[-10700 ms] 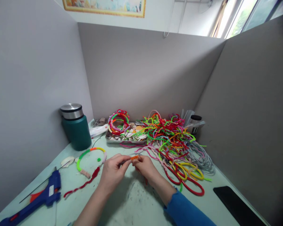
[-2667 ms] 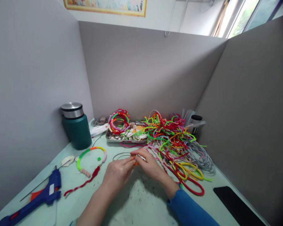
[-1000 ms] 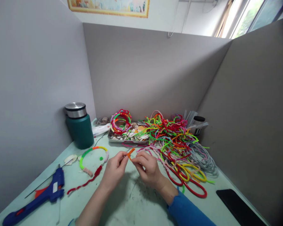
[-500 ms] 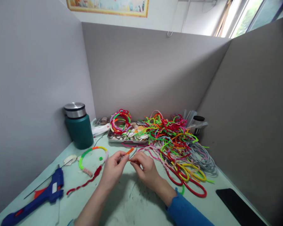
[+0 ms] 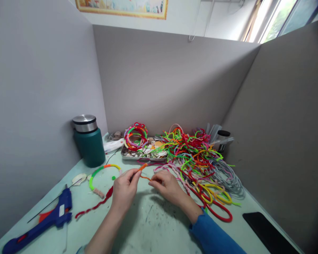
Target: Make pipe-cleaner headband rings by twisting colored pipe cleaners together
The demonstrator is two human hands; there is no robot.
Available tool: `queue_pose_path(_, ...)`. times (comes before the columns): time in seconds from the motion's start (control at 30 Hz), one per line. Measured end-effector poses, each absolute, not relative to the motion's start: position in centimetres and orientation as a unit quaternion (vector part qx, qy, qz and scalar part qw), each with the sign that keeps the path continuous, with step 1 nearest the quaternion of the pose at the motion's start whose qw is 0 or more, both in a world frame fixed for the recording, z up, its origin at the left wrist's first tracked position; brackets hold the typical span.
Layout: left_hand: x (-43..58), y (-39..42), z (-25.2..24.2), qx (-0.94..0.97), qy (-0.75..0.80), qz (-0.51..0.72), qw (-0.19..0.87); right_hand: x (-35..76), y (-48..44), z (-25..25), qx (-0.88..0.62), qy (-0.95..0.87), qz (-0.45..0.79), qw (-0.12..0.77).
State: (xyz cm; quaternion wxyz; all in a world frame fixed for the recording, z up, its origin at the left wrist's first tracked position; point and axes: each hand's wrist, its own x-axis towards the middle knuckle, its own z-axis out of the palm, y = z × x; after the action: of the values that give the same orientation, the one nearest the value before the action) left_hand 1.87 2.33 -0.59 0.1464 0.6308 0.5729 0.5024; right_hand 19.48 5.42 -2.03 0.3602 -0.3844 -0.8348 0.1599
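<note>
My left hand (image 5: 124,188) is closed around an orange-wrapped stick-like piece (image 5: 142,166), whose tip pokes up past the fingers. From it a thin orange pipe cleaner (image 5: 145,177) runs across to my right hand (image 5: 165,185), which pinches its other end. Both hands are held above the table. To the left of my left hand lies a partly hidden ring of coloured segments (image 5: 94,173), green, orange, yellow and pinkish. A twisted red pipe cleaner (image 5: 94,207) rests below it, its upper end beside my left wrist.
A blue glue gun (image 5: 58,210) lies at the left, near a green flask (image 5: 89,148). At the back, a metal tray (image 5: 143,158) holds buttons and colourful rings (image 5: 135,137). Tangled pipe cleaners (image 5: 188,148) cover the right, beside grey cord (image 5: 231,180). A black phone-like slab (image 5: 266,231) lies front right.
My hands have moved apart, the right one shifting right and the left one slightly left. A stretch of orange pipe cleaner now shows between them.
</note>
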Motion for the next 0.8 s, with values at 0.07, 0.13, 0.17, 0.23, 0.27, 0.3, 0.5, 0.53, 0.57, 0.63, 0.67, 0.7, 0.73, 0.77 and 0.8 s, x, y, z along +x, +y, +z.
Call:
queue_pose_path(0.07, 1.8, 2.4, -0.7, 0.633, 0.578, 0.500, 0.125, 19.5, 5.2, -1.9, -0.370, -0.839, 0.181, 0.356)
queue_pose_path(0.13, 1.7, 2.4, -0.9, 0.644, 0.572, 0.497, 0.102, 19.4, 5.1, -1.8, -0.371, -0.827, 0.206, 0.369)
queue_pose_path(0.17, 1.7, 2.4, -1.0, 0.654, 0.567, 0.494, 0.086, 19.3, 5.1, -1.8, -0.377, -0.819, 0.214, 0.375)
queue_pose_path(0.23, 1.7, 2.4, -1.2, 0.677, 0.556, 0.480, 0.051, 19.4, 5.2, -1.8, -0.397, -0.811, 0.221, 0.369)
queue_pose_path(0.27, 1.7, 2.4, -1.3, 0.687, 0.554, 0.469, 0.033, 19.5, 5.4, -1.9, -0.407, -0.812, 0.222, 0.355)
queue_pose_path(0.3, 1.8, 2.4, -1.4, 0.697, 0.553, 0.456, 0.016, 19.6, 5.6, -2.0, -0.414, -0.816, 0.221, 0.338)
queue_pose_path(0.5, 2.0, 2.2, -1.7, 0.765, 0.531, 0.353, -0.093, 20.4, 6.4, -2.0, -0.451, -0.803, 0.125, 0.370)
queue_pose_path(0.53, 1.9, 2.2, -1.8, 0.772, 0.528, 0.336, -0.113, 20.4, 6.3, -1.9, -0.451, -0.798, 0.111, 0.383)
queue_pose_path(0.57, 1.9, 2.3, -1.8, 0.777, 0.526, 0.320, -0.131, 20.4, 6.2, -1.8, -0.449, -0.795, 0.102, 0.394)
queue_pose_path(0.63, 1.9, 2.4, -2.0, 0.786, 0.518, 0.300, -0.154, 20.4, 6.0, -1.6, -0.442, -0.792, 0.088, 0.412)
queue_pose_path(0.67, 1.9, 2.4, -2.0, 0.789, 0.515, 0.295, -0.159, 20.4, 5.9, -1.5, -0.438, -0.790, 0.082, 0.420)
queue_pose_path(0.7, 1.9, 2.5, -2.1, 0.792, 0.511, 0.292, -0.159, 20.4, 5.8, -1.5, -0.436, -0.787, 0.077, 0.429)
queue_pose_path(0.73, 1.9, 2.5, -2.2, 0.795, 0.509, 0.293, -0.154, 20.3, 5.7, -1.4, -0.434, -0.784, 0.073, 0.438)
queue_pose_path(0.77, 2.0, 2.5, -2.2, 0.797, 0.507, 0.295, -0.143, 20.3, 5.6, -1.4, -0.432, -0.781, 0.070, 0.445)
queue_pose_path(0.8, 2.1, 2.5, -2.2, 0.800, 0.505, 0.300, -0.126, 20.3, 5.6, -1.3, -0.430, -0.779, 0.068, 0.451)
